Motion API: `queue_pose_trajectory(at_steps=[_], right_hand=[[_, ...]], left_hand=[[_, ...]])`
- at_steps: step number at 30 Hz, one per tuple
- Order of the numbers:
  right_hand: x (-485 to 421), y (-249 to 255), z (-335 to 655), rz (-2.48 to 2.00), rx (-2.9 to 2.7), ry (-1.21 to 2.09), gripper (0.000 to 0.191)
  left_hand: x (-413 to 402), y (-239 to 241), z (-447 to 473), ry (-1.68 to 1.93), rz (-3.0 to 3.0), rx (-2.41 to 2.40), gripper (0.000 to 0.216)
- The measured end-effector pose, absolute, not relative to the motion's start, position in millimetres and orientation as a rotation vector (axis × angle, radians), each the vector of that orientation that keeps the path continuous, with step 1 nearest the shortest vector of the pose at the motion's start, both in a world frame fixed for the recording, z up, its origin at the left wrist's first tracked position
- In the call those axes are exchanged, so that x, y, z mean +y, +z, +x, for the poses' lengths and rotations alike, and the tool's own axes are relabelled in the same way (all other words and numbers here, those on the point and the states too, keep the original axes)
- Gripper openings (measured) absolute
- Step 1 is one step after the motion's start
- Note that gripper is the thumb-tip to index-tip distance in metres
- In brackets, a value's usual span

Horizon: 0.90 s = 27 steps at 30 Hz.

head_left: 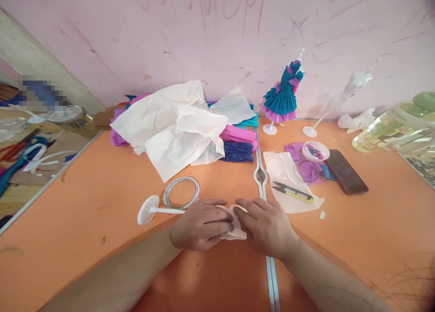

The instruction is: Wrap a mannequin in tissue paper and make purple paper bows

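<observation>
My left hand [205,223] and my right hand [267,225] meet over the table in front of me. Between them is a small crinkled piece of white paper [239,232], its edges pinched under the bent fingers of both. Thumbs and undersides of the fingers are mostly hidden. Just left of my left hand lies a white plastic stand [147,211] on its side, its stem running toward my wrist. Behind it a nearly used-up tape roll [165,195] rests flat. Thread snips [295,192] with a yellow-green part lie beyond my right hand on a white paper sheet [292,206].
White sheets [183,140] and coloured crepe paper [238,151] are heaped at the back. A doll form in a teal dress [282,97] and a bare form [353,88] stand near the wall. A small bowl [316,157], a phone [346,171] and a clear jug [387,126] sit right.
</observation>
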State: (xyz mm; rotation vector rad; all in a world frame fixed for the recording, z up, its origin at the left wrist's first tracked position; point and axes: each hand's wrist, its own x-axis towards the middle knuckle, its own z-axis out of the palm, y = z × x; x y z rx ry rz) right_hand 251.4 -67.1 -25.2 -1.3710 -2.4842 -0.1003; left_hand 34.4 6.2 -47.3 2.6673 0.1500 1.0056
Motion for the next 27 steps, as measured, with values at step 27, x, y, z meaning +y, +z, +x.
queue_pose_trajectory(at_steps=[27], right_hand=[[-58,-32,262,-1.193,-2.508,0.266,0.047]], left_hand=[[7,-54,32,0.856,2.712,0.406,0.011]])
